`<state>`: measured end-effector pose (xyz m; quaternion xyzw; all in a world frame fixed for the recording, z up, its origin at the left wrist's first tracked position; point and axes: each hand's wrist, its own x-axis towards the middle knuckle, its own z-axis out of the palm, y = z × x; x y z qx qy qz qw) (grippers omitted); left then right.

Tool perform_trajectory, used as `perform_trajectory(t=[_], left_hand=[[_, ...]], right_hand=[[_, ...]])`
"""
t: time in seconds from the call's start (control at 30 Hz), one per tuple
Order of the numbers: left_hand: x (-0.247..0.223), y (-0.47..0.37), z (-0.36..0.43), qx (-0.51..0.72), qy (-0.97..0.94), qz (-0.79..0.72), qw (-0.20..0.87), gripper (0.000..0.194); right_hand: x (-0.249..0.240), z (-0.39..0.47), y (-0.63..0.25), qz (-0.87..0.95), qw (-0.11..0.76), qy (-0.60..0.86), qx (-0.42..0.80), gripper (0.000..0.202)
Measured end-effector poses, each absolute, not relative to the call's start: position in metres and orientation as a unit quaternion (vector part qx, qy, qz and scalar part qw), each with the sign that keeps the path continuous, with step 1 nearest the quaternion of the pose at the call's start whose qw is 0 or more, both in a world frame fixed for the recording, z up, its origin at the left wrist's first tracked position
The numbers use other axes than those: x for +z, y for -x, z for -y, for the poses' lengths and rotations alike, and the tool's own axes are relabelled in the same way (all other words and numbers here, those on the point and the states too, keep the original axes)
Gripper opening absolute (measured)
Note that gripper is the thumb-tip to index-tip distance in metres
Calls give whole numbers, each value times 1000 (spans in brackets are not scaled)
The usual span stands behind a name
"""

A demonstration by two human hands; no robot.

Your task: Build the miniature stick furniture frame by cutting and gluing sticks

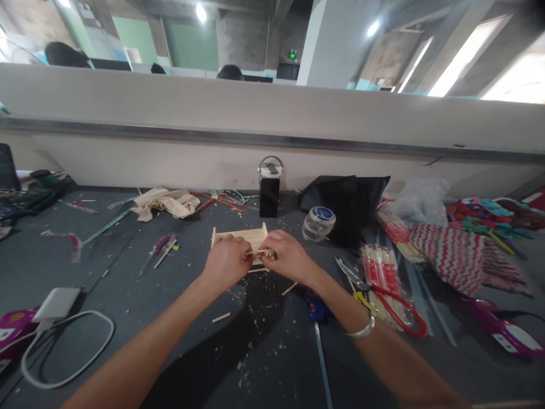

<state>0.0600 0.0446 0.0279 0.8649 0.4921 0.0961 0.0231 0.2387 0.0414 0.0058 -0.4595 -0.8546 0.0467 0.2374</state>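
A small frame of pale wooden sticks (240,233), with a slatted back and posts at its sides, stands on the dark table. At its near side, my left hand (230,258) is closed with its fingertips on thin wooden stick pieces (258,252). My right hand (289,255) pinches the same pieces from the other side. Fingers hide much of the frame's front, so I cannot tell whether the pieces are joined to it. Near my right forearm lies a blue glue gun (315,309) with a clear glue stick (323,363) trailing from it.
Red-handled scissors (400,307) lie on packs of wooden sticks (378,267) at right. Behind are a round jar (318,224), a black phone (269,197) against a bottle, and a black bag (344,204). A beige cloth (166,203) and white cable (108,341) lie left.
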Motion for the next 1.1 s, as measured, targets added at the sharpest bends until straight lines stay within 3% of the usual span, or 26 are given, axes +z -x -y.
perform_trajectory(t=[1.1], left_hand=[[32,-62,-44,69,-859,-506,23,22]], right_hand=[[5,-44,-242,860,240,446,65,7]])
